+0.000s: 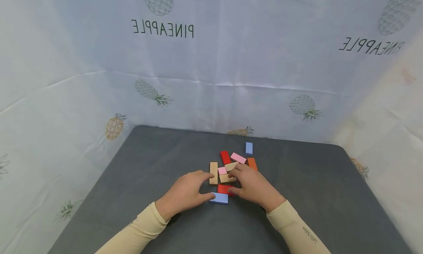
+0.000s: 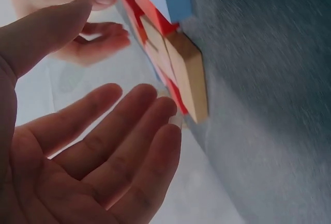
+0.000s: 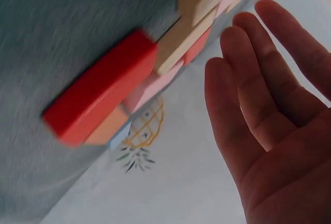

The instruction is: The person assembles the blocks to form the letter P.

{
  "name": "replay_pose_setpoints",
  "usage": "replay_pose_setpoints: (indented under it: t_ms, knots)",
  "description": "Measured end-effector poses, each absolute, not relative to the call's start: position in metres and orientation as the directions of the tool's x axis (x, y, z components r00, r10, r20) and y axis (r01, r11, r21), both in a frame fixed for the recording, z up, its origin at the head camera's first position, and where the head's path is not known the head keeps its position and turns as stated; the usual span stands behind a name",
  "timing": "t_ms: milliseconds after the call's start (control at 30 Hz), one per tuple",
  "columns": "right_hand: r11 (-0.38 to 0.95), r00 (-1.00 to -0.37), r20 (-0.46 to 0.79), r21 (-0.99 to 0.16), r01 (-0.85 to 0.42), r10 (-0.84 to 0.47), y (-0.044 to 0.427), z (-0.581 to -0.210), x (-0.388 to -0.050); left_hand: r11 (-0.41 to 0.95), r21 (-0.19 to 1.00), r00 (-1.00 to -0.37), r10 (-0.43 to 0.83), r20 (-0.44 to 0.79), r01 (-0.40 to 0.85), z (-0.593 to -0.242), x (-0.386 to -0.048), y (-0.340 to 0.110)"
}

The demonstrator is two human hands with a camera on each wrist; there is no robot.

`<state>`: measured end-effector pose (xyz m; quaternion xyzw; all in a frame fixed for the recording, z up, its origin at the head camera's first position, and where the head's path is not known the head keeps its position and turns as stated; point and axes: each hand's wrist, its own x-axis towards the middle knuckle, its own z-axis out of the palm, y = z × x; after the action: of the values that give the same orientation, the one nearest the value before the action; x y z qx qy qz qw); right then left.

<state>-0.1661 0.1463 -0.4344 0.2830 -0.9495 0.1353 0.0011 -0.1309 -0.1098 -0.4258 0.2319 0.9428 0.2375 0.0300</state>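
Observation:
Several small rectangular blocks lie grouped on a dark table. My left hand (image 1: pixel 186 193) is at the group's left side, fingers spread and holding nothing. Nearest its fingertips are a wooden block (image 1: pixel 213 169) and a blue block (image 1: pixel 220 199). On the right, my right hand (image 1: pixel 253 185) hovers with straight, relaxed fingers and an empty palm. It partly hides a red block (image 1: pixel 224 188) and two wooden blocks, one nearer (image 1: pixel 226 179) and one farther (image 1: pixel 230 167). Between these sits a small pink block (image 1: pixel 222 171). In the right wrist view, a red block (image 3: pixel 103 87) appears apart from the fingers.
Farther back lie another red block (image 1: pixel 225 157), a longer pink block (image 1: pixel 238 158), an orange block (image 1: pixel 252 163) and a second blue block (image 1: pixel 249 148). The dark tabletop (image 1: pixel 158 154) meets a white pineapple-print cloth (image 1: pixel 211 63) behind and at both sides.

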Motion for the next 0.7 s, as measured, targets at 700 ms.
replay_pose_setpoints:
  t_ms: [700]
  knots:
    - [0.814, -0.854, -0.024, -0.32, -0.485, -0.519, 0.138, -0.44, -0.164, 0.779, 0.44, -0.864, 0.503, -0.016, 0.446, -0.44, -0.129, -0.089]
